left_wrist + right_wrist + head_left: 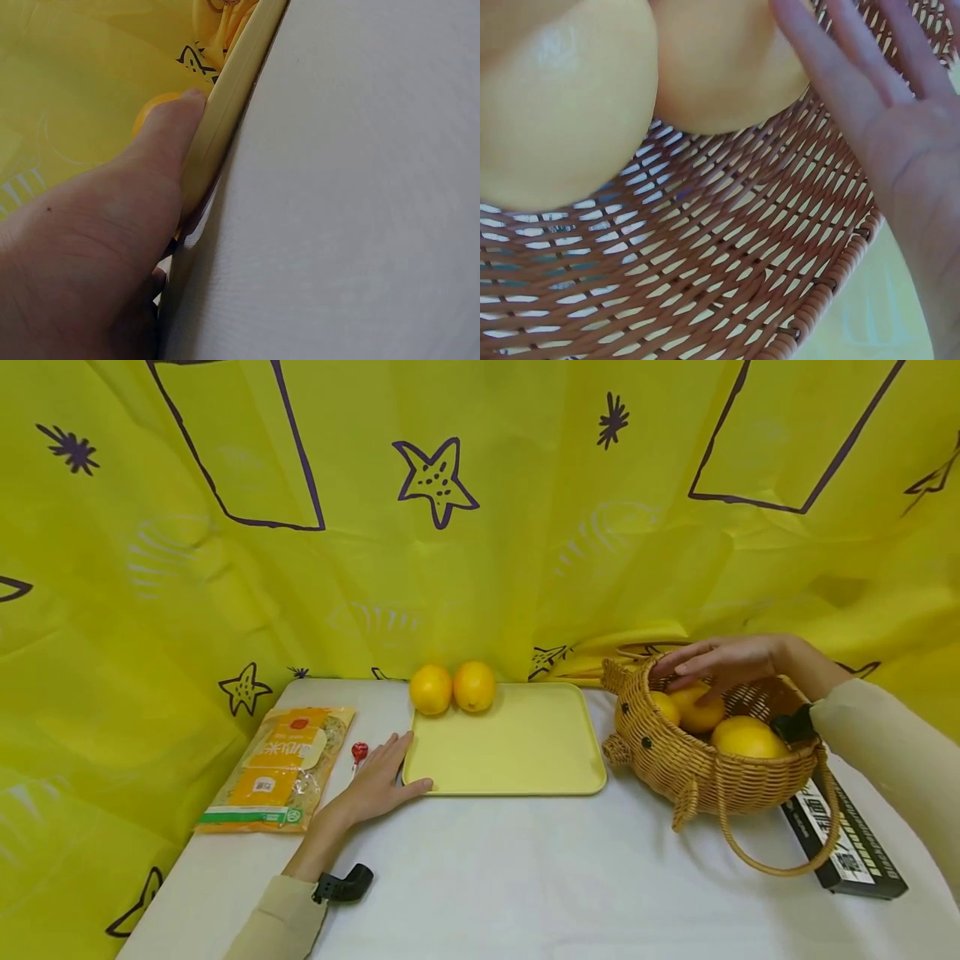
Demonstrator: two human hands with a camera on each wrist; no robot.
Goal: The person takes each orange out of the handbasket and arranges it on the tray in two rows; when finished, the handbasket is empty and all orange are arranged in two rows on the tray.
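Though left hand [378,785] touches tray [517,752] (edge), room abounds.

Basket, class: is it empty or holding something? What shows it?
Holding something: at least three yellow fruits show in the mouth of the basket, with the right hand among them.

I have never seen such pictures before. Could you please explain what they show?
No machine here: these are a person's two bare hands. The wide picture comes from a head camera; the two closer ones come from black wrist cameras. On the white table are a food packet, a red lollipop, a yellow tray with two oranges, a black box and a pig-shaped wicker basket holding yellow fruits. The left hand touches the tray's near left corner. The right hand is inside the basket, fingers stretched close to the fruits; neither visibly lifts anything.
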